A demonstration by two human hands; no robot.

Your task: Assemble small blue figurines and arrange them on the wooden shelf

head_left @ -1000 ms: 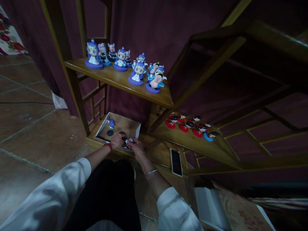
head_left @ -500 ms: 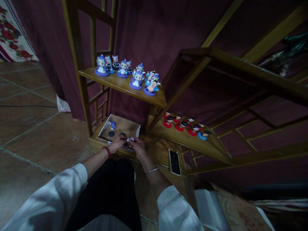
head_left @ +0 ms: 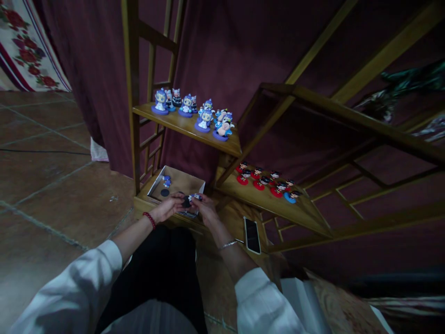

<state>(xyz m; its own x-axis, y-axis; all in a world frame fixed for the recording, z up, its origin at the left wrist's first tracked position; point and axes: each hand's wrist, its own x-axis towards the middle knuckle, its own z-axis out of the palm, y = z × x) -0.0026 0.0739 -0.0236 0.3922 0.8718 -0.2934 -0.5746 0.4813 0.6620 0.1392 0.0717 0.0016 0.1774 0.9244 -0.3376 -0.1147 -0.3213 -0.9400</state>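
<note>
My left hand [head_left: 171,207] is closed on a dark round disc [head_left: 187,202], over the front side of a shallow cardboard box [head_left: 186,177]. Beside it, my right hand [head_left: 207,209] pinches a small blue-and-white figurine [head_left: 195,197]. The figurine and the disc are close together; whether they touch I cannot tell. Inside the box lie a purple-blue figurine [head_left: 167,181] and another dark disc [head_left: 164,192]. My hands hide part of the box's front.
An upper wooden shelf [head_left: 181,124] bears several figurines on purple and blue bases. Several figurines with red bases and one with a blue base [head_left: 291,197] stand on the lower shelf [head_left: 306,213]. A phone [head_left: 252,235] lies right of my hands. Wooden posts frame the shelves.
My hands have come up slightly and right from the box, and the dark disc in my left hand now shows beside the figurine. The camera view has shifted a little.
</note>
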